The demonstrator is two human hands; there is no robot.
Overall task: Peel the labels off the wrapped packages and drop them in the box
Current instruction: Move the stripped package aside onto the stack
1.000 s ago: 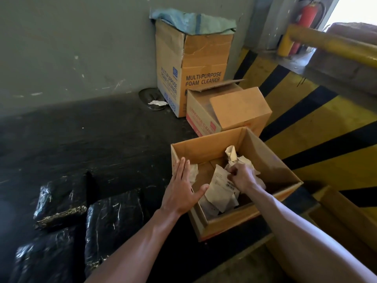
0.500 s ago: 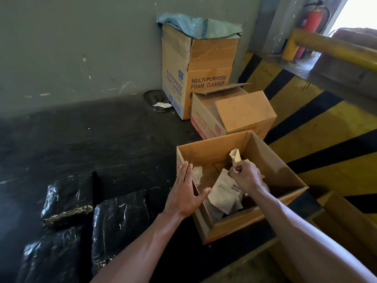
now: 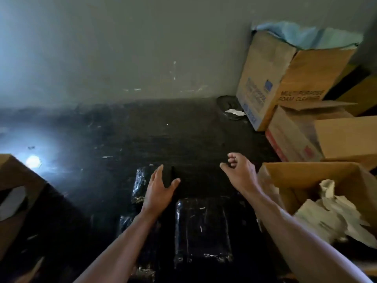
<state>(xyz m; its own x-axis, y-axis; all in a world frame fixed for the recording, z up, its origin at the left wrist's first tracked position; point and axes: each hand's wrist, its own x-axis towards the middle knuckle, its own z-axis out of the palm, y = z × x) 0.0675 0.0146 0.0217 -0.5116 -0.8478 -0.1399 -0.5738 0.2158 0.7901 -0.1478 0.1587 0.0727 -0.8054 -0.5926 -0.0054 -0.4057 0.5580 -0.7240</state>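
Black shiny wrapped packages lie on the dark floor: one (image 3: 202, 231) in the lower middle, another (image 3: 140, 184) upright behind it on the left, a third (image 3: 130, 227) under my left forearm. My left hand (image 3: 159, 190) hovers open over the upright package, fingers spread. My right hand (image 3: 240, 174) is empty, fingers loosely curled, just left of the open cardboard box (image 3: 306, 172). Crumpled peeled labels (image 3: 330, 213) lie inside that box. No label shows on the packages.
A tall foam-cleaner carton (image 3: 285, 78) with a blue bag on top stands against the grey wall. A smaller carton (image 3: 318, 137) sits in front of it. Another cardboard box (image 3: 14, 180) is at the left edge. A dark dish (image 3: 230, 107) lies by the wall.
My right hand let go of the label in the box and both hands swung left toward the black packages. The view turned left, so the box now sits at the right edge.
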